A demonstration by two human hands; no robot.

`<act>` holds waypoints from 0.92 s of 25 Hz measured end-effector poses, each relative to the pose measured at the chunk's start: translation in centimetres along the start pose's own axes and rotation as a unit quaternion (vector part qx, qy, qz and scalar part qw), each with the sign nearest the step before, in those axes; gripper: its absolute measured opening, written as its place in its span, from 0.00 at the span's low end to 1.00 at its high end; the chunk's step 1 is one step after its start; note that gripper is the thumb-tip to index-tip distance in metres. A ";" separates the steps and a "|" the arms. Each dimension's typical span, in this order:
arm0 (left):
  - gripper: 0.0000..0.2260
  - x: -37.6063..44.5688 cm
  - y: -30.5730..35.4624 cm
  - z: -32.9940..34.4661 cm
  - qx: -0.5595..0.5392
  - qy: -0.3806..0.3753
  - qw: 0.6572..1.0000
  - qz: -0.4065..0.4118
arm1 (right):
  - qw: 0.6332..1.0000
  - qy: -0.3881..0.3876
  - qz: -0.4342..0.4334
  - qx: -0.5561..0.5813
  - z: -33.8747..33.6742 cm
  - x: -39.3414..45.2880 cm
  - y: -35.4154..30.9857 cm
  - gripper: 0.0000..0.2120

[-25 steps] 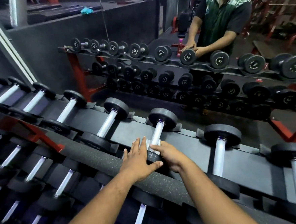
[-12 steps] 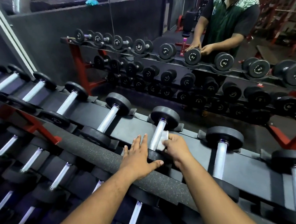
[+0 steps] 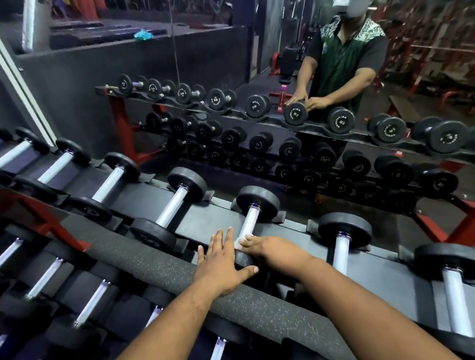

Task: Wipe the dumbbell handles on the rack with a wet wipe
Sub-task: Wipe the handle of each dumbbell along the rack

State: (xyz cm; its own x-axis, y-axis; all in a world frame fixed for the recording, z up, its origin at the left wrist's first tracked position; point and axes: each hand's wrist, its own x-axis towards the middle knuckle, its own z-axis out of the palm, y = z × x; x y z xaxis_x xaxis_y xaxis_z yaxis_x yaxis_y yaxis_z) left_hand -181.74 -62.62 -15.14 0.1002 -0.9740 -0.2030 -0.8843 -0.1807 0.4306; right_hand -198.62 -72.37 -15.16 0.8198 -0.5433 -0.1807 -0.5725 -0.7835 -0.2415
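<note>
On the top tier of the rack [image 3: 296, 241], dead centre, sits the dumbbell [image 3: 251, 223], and the wet wipe [image 3: 240, 239] is pressed against the lower end of its pale, smooth handle [image 3: 251, 221]. The right hand [image 3: 275, 251] comes in from the right, fingers [image 3: 250, 241] curled and clamped on the white wad of wipe, right up against the near weight head. The left hand [image 3: 222, 263] lies flat just beside it, fingers straight and slightly apart, palm on that near rubber head, thumb out across its rim. The heads are round, matte black discs; the handles are straight, shiny cylinders. Each dumbbell rests in its own cradle, with bare dark shelf between it and the neighbouring dumbbells [image 3: 341, 243] on either side, so there is open room left and right of the handle. Along the front edge runs a speckled foam-like rail [image 3: 146, 257], rough in texture, and both forearms cross over it. Below it, a lower tier [image 3: 55, 276] shows more pale handles. Red steel frame pieces [image 3: 47, 222] peek through at left. Beyond, a mirror [image 3: 182, 63] shows a person in a dark green shirt [image 3: 343, 58] at the same rack.
</note>
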 end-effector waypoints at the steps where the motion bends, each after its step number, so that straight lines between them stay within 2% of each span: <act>1: 0.51 -0.4 0.2 0.0 0.004 0.004 1.000 -0.001 | 0.999 -0.015 0.040 0.022 -0.2 -1.1 0.1 0.20; 3: 0.50 -1.1 0.8 0.0 0.027 0.010 1.000 -0.002 | 0.994 0.019 0.091 0.062 -0.3 -4.0 0.2 0.18; 5: 0.48 -1.8 1.4 0.0 0.049 0.018 0.999 -0.006 | 0.983 0.112 0.121 0.086 -0.2 -7.3 0.6 0.18; 8: 0.46 -3.0 3.6 0.7 0.070 0.046 0.996 0.014 | 0.942 0.236 0.168 0.173 -0.4 -12.6 2.0 0.18; 11: 0.46 -5.0 8.4 3.1 0.056 0.038 0.995 0.073 | 0.917 0.306 0.217 0.135 -0.7 -17.5 4.1 0.21; 12: 0.47 -5.5 10.2 4.1 0.045 0.023 0.995 0.084 | 0.917 0.304 0.230 0.115 -0.6 -18.6 4.9 0.22; 14: 0.49 -6.3 13.8 6.2 0.033 -0.009 0.995 0.094 | 0.943 0.245 0.218 0.063 0.2 -19.9 6.7 0.24; 17: 0.53 -6.8 17.5 8.8 0.031 -0.040 0.995 0.081 | 0.986 0.108 0.125 -0.010 1.8 -20.3 8.1 0.28; 18: 0.52 -6.9 18.3 9.5 0.035 -0.046 0.996 0.072 | 0.991 0.090 0.093 -0.028 2.2 -20.5 8.2 0.28; 21: 0.46 -6.7 19.2 10.6 0.023 -0.034 0.998 0.051 | 0.994 0.077 0.013 -0.076 2.1 -20.9 9.1 0.24; 23: 0.46 -6.6 19.1 10.5 0.030 -0.038 0.998 0.046 | 0.991 0.089 0.019 -0.095 2.1 -20.5 9.9 0.26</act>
State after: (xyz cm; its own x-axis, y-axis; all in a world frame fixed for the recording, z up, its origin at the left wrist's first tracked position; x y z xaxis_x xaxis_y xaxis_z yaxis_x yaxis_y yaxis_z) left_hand -204.12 -58.23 -14.77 -0.0149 -0.9723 -0.2331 -0.9142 -0.0812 0.3971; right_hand -221.14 -68.38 -15.86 0.7962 -0.6049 -0.0107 -0.6047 -0.7949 -0.0498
